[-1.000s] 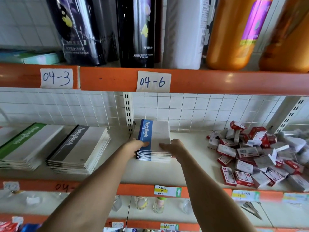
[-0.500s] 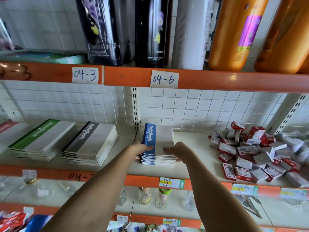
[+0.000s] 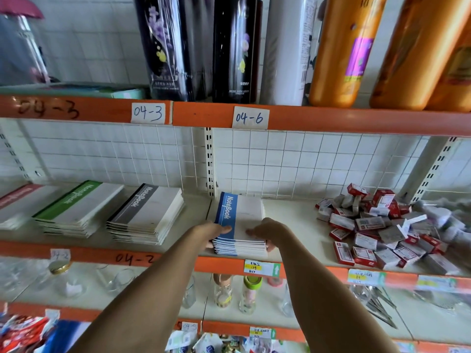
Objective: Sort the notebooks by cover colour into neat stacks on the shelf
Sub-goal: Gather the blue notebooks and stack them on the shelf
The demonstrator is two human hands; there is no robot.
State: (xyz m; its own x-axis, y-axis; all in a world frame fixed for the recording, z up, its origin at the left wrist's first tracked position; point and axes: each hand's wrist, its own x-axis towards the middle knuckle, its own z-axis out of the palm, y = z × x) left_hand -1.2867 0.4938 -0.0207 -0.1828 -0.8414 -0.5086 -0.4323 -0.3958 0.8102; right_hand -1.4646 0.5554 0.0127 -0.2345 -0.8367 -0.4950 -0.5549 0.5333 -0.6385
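Note:
A stack of blue-spined notebooks (image 3: 248, 217) lies on the middle shelf (image 3: 293, 225) near its front edge. My left hand (image 3: 209, 231) grips the stack's near left corner, thumb on the blue cover. My right hand (image 3: 267, 230) holds the near right corner, fingers curled round the edge. To the left sit a grey-spined stack (image 3: 150, 215), a green-spined stack (image 3: 81, 207) and, at the frame's left edge, a red-spined stack (image 3: 17, 202).
A heap of small red and white boxes (image 3: 377, 225) fills the shelf's right side. Tall bottles (image 3: 234, 47) stand on the shelf above. Glass jars (image 3: 224, 291) sit on the shelf below. An upright slotted post (image 3: 209, 161) rises behind the blue stack.
The view has swung left and down a little. Both hands stay on the blue stack, which has slid slightly toward the shelf's front edge.

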